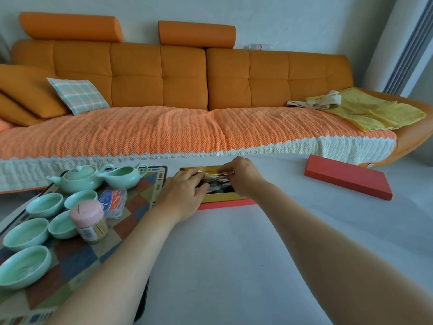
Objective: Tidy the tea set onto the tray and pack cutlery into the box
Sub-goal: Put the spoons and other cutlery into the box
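Note:
A checkered tray [138, 202] at the left of the white table carries a pale green teapot [77, 179], a green pitcher [126, 175] and several green cups [44, 204]. Beside the tray lies an open red box [225, 202] with a gold lining. Over it, my left hand [182, 195] and my right hand [241, 174] both pinch metal cutlery [216, 177], which lies across the inside of the box. The hands hide much of the box's inside.
A pink-capped toothpick jar [90, 221] and a small clear plastic case [113, 202] also stand on the tray. The red box lid [346, 177] lies at the table's far right. An orange sofa [164, 90] runs behind the table.

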`<act>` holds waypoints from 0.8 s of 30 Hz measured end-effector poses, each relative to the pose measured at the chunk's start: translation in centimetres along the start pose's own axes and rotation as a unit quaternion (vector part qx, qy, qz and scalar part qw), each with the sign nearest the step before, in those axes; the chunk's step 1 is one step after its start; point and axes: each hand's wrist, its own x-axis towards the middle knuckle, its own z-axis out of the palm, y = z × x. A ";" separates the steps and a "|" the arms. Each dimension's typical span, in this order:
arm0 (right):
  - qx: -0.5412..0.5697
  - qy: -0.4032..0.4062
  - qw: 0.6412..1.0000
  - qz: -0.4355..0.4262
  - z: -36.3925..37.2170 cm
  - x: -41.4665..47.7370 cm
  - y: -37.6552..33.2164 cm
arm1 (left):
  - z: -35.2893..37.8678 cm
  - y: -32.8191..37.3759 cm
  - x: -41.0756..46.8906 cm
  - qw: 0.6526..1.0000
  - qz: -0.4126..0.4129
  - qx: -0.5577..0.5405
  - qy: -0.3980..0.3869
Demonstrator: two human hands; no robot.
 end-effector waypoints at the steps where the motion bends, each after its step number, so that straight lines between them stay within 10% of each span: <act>1: 0.008 0.000 1.000 0.003 -0.1 -0.1 -0.1 | -0.1 0.0 0.0 1.000 -0.001 0.002 0.010; 6: -0.006 -0.041 0.999 -0.024 -0.2 -0.8 -0.9 | -0.4 -0.5 0.1 0.997 -0.029 -0.039 0.058; 12: -0.017 0.023 0.996 -0.081 0.6 -0.9 0.6 | -0.5 -0.4 0.6 0.992 -0.067 -0.014 -0.104; 18: -0.165 -0.156 0.969 -0.097 1.2 -0.3 1.1 | -0.9 0.0 1.5 0.982 -0.071 0.065 -0.161; 24: -0.071 -0.074 0.992 -0.075 -1.6 -3.0 1.2 | -1.2 2.9 1.7 0.995 -0.037 0.036 -0.082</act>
